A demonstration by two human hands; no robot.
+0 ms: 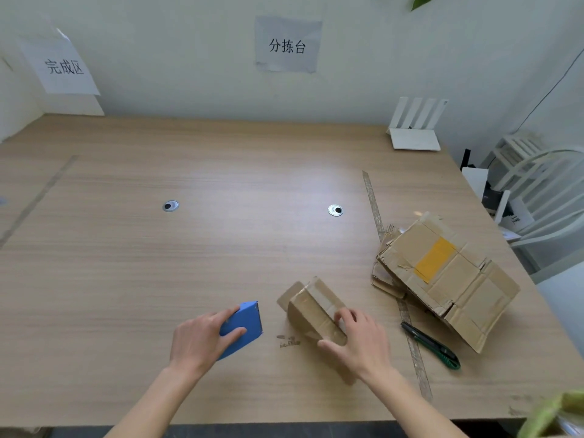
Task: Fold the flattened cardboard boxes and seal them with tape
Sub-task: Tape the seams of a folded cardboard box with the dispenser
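A: Cardboard box (316,314), small and folded up, sits near the table's (126,248) front edge, right of centre. From the head view, my right hand (360,343) grips its near end, fingers curled over the top.

B: And the left?

A: My left hand (202,338) holds the blue tape dispenser (245,327), just beside the box. I'd judge we're at sealing. Next: bring the dispenser across onto the seam. More flattened boxes (448,276) wait by the right edge.

2 hands (202,335) (360,339), 1 folded box (313,311), 1 blue tape dispenser (245,324), 1 knife (431,346), 2 wall signs (63,66) (288,45)
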